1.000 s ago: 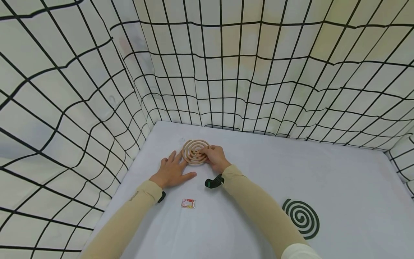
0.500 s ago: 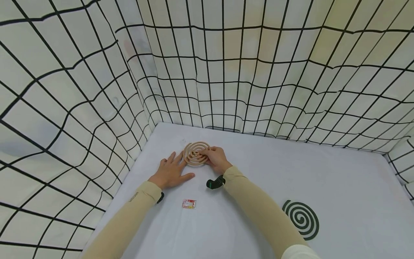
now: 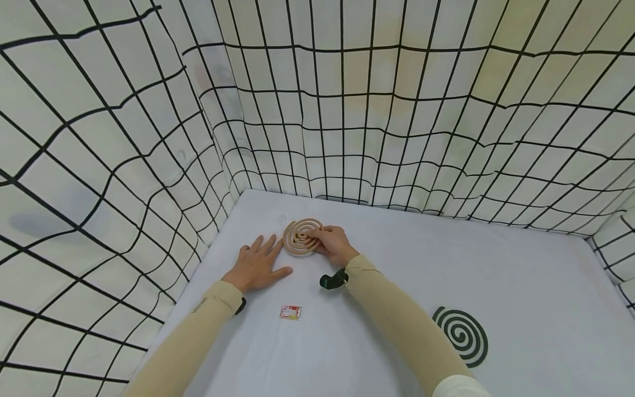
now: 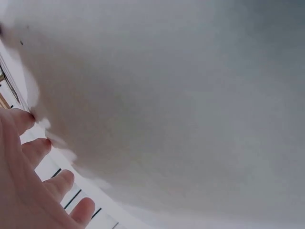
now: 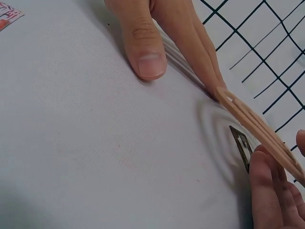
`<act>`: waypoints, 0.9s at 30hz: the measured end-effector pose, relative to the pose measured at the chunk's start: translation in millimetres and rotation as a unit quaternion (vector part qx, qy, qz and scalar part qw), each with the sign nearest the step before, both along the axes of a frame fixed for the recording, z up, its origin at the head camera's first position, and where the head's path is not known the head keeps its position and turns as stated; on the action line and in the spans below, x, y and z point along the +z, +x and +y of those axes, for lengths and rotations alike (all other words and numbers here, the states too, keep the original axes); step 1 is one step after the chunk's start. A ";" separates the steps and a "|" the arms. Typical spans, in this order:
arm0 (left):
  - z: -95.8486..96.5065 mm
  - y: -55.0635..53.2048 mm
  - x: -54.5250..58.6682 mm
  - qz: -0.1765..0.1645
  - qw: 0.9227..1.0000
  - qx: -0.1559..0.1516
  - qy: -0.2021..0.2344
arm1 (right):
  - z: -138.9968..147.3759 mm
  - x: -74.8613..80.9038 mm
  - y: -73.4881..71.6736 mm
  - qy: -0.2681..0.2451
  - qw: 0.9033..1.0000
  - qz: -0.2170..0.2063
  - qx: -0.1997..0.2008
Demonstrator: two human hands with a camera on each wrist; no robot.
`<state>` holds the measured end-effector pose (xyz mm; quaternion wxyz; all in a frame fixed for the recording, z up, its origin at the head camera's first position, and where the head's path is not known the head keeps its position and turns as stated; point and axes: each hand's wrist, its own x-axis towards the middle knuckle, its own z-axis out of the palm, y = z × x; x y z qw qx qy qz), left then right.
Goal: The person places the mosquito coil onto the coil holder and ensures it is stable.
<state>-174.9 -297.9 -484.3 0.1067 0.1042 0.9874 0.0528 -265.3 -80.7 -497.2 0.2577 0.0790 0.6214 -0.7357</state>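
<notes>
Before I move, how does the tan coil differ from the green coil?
Colour: the tan coil is pale and wood-like, while the green coil is dark.
Hold: the right hand grips the tan coil; no hand touches the green coil.
Pose: the tan coil is held tilted, at least partly off the table; the green coil lies flat on it.
Both are spirals.

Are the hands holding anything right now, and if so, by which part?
The right hand pinches the tan coil by its right side, as the head view shows it; the left hand holds nothing.
</notes>
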 end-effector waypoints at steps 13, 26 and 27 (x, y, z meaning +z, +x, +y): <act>-4.7 15.2 -1.2 0.007 1.000 -0.002 0.003 | 28.8 8.4 3.2 -0.022 0.999 -0.012 0.035; -0.8 38.2 8.1 0.030 0.999 -0.016 0.011 | 63.9 23.4 5.9 0.019 0.999 0.016 0.034; -0.4 39.8 8.7 0.031 0.999 -0.019 0.013 | 67.0 24.6 6.0 0.021 0.999 0.017 0.036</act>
